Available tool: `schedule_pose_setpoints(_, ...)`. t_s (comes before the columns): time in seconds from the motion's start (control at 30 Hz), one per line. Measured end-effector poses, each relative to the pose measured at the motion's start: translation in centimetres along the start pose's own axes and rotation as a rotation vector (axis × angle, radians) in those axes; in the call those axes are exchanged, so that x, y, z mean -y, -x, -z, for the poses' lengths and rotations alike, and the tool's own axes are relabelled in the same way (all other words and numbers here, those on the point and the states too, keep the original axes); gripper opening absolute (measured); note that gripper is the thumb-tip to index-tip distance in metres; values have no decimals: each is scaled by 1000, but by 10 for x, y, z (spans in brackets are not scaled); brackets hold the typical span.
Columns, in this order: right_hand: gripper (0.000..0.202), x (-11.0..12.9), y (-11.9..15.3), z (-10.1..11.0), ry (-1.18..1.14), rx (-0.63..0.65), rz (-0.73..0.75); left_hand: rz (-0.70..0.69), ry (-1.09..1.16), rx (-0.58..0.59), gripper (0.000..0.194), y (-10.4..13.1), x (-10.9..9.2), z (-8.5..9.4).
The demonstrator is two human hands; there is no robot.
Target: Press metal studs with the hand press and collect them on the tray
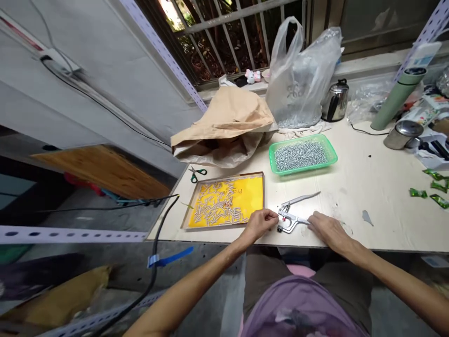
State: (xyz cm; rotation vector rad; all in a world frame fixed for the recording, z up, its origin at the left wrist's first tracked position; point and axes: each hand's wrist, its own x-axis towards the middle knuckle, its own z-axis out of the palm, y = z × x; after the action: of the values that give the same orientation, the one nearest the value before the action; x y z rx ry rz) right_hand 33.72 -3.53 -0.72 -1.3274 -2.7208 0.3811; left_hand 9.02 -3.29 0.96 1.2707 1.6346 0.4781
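Observation:
Silver snap-fastener pliers [292, 223] lie near the front edge of the table, their handles spread apart. My right hand [326, 229] is closed on the end of the lower handle. My left hand [261, 223] pinches at the jaws, its thumb and fingertips together; whatever they hold is too small to make out. A small red spot shows at the jaws. Just left of that hand, a shallow tray [264, 194] with a yellow bottom holds many small metal tubes [219, 206]. Behind the pliers stands a green plastic basket [303, 169] full of similar small metal pieces [298, 155].
Green-handled scissors [195, 175] lie behind the tray. A brown paper bag [231, 117], a clear plastic bag [298, 84] and a steel kettle [336, 100] stand along the back. At the right are a green bottle [396, 100], a steel cup [403, 135] and green wrapped packets [438, 187].

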Motion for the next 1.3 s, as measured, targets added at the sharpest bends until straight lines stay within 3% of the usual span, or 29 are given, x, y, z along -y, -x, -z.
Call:
schedule_pose_setpoints(0.17, 17, -7, 2, 1, 29, 23, -49, 176, 87, 66, 19, -5, -4, -25)
schedule_pose_setpoints(0.33, 16, -13, 5, -5, -4, 50, -71, 240, 120, 100, 29, -6, -2, -33)
schedule_pose_setpoints(0.53, 16, -13, 6, -11, -4, 35, -75, 331, 127, 131, 26, -7, -1, -37)
schedule_pose_setpoints(0.7, 16, -14, 9, -15, -33, -43, -53, 336, 68, 159, 29, -10, -3, -35)
schedule_pose_setpoints(0.9, 13, -14, 8, -16, -17, -15, -42, 338, 0, 261, 34, -14, -8, -31)
schedule_pose_setpoints(1.07, 14, -16, 11, -29, -15, -163, 3, 392, -54, 270, 33, -14, -13, -30)
schedule_pose_setpoints(1.3, 16, -16, 13, -34, 9, -257, 39, 273, -178, 236, 30, -8, -14, -30)
